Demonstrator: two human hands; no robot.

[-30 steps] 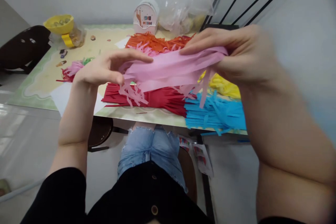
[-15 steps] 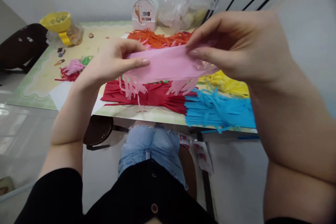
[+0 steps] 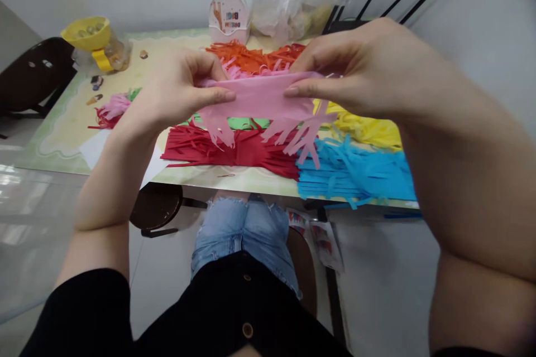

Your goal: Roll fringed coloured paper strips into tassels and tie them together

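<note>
A pink fringed tissue paper sheet is stretched between my two hands above the table, its cut strips hanging at both ends. My left hand pinches its left part between thumb and fingers. With thumb and fingertips, my right hand grips the upper right part. Beneath the sheet lies a red fringed paper bundle, with a green paper bundle partly hidden behind it. Blue fringed paper and yellow fringed paper lie to the right. Orange fringed paper sits farther back.
A white lidded container and a clear plastic bag stand at the back. On the left are a yellow bowl-topped jar and a small pink tassel. A brown stool stands below the table edge.
My right hand has shifted slightly left along the pink paper and lies flatter. The right-hand strips now hang lower and more spread. My left hand keeps its pinch.
</note>
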